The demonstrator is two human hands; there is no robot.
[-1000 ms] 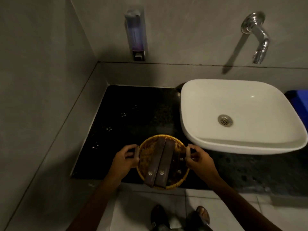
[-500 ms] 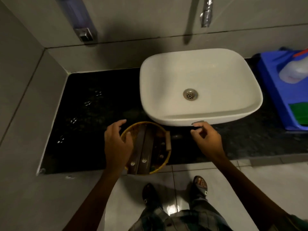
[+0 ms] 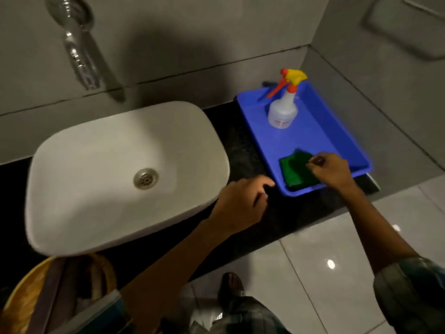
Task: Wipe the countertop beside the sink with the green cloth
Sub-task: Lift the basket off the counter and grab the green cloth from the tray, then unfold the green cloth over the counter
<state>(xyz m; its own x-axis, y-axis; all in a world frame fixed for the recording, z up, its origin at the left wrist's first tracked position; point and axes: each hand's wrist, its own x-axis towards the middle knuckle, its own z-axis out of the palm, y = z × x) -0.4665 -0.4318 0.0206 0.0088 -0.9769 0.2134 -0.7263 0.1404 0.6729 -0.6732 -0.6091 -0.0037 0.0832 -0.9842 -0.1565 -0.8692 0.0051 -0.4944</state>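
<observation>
Two bare forearms are seen reaching forward from the bottom edge, above a pale tiled floor (image 3: pixel 337 237) on which a foot (image 3: pixel 231 283) is partly shown. At the near left corner a round wicker basket (image 3: pixel 26 297) is glimpsed, half hidden under the rim of the basin. The left hand (image 3: pixel 240 203) is held over the dark countertop (image 3: pixel 240 145) between the basin and the tray, its fingers loosely curled and slightly parted, with nothing gripped; whether the stone is touched cannot be told. The right hand (image 3: pixel 330 169) is placed at the near right part of the blue tray (image 3: pixel 313 133), its fingertips drawn together at the edge of the green cloth (image 3: pixel 293 168); whether the cloth is actually pinched cannot be told through the blur. The cloth is seen lying folded in the tray's near end, partly covered by that hand. The white basin (image 3: pixel 96 169) is set on the countertop to the left, a metal drain (image 3: pixel 145 178) at its middle. Farther back in the tray a clear spray bottle (image 3: pixel 283 109) with a yellow and red trigger is stood upright, well apart from the cloth. Beyond the basin a chrome tap (image 3: pixel 77 49) is fixed to the grey wall (image 3: pixel 192 32).
</observation>
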